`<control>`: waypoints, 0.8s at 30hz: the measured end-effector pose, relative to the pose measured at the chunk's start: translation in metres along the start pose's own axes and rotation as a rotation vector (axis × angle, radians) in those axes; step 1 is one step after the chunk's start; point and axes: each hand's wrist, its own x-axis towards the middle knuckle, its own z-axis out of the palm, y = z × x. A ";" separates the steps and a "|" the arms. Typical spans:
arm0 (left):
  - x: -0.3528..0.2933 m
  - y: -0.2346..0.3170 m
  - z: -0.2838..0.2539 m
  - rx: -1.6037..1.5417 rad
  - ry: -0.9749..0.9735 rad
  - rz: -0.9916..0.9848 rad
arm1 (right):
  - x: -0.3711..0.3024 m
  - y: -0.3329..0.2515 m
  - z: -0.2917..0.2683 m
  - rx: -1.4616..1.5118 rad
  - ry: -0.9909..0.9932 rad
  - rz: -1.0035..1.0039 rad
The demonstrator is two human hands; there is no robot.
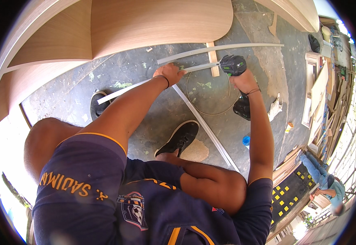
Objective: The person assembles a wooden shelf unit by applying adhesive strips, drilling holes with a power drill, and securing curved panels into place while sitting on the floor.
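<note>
My right hand [245, 81] is wrapped around the grip of a black cordless drill [232, 65], whose battery end hangs below the fist. The drill's front points left and meets the far end of a thin pale metal strip [123, 90]. That strip runs under my left hand [170, 74], whose fingers are closed around it. Beneath the strip's far end lies a short light wood batten [213, 55]. A second pale strip [223, 49] rests across the same batten, farther away. Whether the bit touches the metal is too small to tell.
Another long pale strip [204, 122] slants across the concrete floor beside my black shoe [180, 139]. A thin wire loop [190, 100] lies near it. Large curved wooden panels [157, 28] stand ahead. Stacked boards [329, 102] and another person [327, 183] are at the right.
</note>
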 end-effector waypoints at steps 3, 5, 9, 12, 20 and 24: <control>-0.001 0.001 -0.001 -0.010 -0.003 -0.002 | 0.000 0.002 -0.001 0.013 -0.004 0.022; -0.003 0.004 -0.003 -0.018 -0.004 0.003 | 0.001 0.004 -0.002 -0.003 -0.004 0.012; -0.002 0.000 -0.001 -0.013 0.013 0.002 | -0.004 -0.009 -0.005 0.004 -0.045 0.052; 0.000 -0.002 0.002 -0.014 0.029 0.004 | -0.008 -0.013 -0.006 0.045 -0.025 0.046; 0.001 -0.002 0.003 -0.020 0.033 0.009 | -0.008 -0.008 -0.006 0.047 -0.023 0.050; 0.001 -0.003 0.004 -0.010 0.043 0.016 | -0.006 -0.007 -0.006 -0.011 -0.031 0.086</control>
